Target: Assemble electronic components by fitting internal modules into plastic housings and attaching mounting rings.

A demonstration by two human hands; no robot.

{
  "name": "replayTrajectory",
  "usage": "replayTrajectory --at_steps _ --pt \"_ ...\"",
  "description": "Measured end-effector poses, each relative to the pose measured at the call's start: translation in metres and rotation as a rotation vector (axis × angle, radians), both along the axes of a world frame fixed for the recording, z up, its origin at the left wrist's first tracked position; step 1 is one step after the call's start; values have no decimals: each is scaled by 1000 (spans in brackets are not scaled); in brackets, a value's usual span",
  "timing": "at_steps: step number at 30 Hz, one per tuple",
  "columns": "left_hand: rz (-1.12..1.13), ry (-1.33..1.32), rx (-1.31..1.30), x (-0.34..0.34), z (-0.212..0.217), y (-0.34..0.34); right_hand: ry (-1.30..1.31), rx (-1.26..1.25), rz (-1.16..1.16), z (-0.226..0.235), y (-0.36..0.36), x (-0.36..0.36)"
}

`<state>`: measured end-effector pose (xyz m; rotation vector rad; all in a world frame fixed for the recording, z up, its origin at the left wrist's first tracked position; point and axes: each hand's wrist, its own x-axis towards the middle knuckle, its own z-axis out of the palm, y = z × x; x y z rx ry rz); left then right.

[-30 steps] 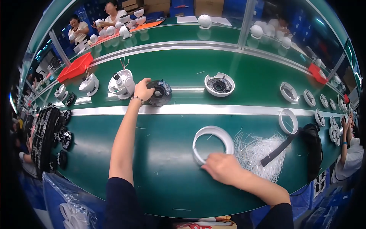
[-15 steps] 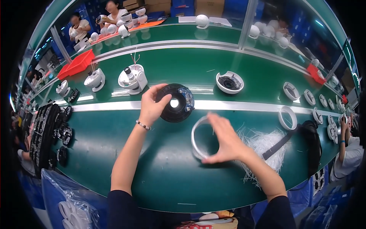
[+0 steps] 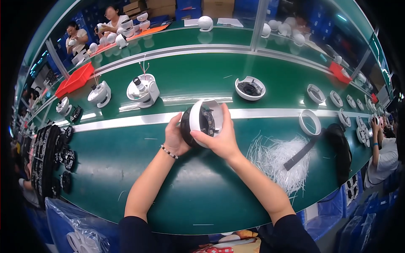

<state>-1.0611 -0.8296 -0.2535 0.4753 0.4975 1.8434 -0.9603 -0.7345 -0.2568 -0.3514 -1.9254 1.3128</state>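
Observation:
Both my hands are closed around one assembly held up over the middle of the bench. My left hand [image 3: 175, 138] grips the black round plate [image 3: 185, 130] from its left side. My right hand [image 3: 222, 137] is wrapped round the white ring-shaped shell [image 3: 195, 119], thumb in front and fingers along its far right rim. The plate sits against the left side of the shell. Through the shell's opening a dark circuit board [image 3: 207, 121] shows. My fingers hide the lower edges, so how fully the two parts are seated cannot be seen.
A pile of thin white strips [image 3: 276, 162] lies right, with a grey strap [image 3: 300, 155] across it. Beyond are a white ring [image 3: 302, 121] and a black tool-like object [image 3: 338, 152]. White housings [image 3: 148, 97] and a half shell [image 3: 250, 96] stand behind. Black parts [image 3: 67, 158] fill the left.
My hands have come together. The black plate, shown face-on before, has turned sideways and now meets the white shell, which my right hand brought leftward and up.

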Motion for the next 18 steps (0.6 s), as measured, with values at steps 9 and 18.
replayTrajectory --at_steps 9,18 --pt "150 168 -27 -2 5 -9 -97 -22 46 19 -14 0" --pt "236 321 103 -9 12 -25 -78 20 124 27 -33 -4"
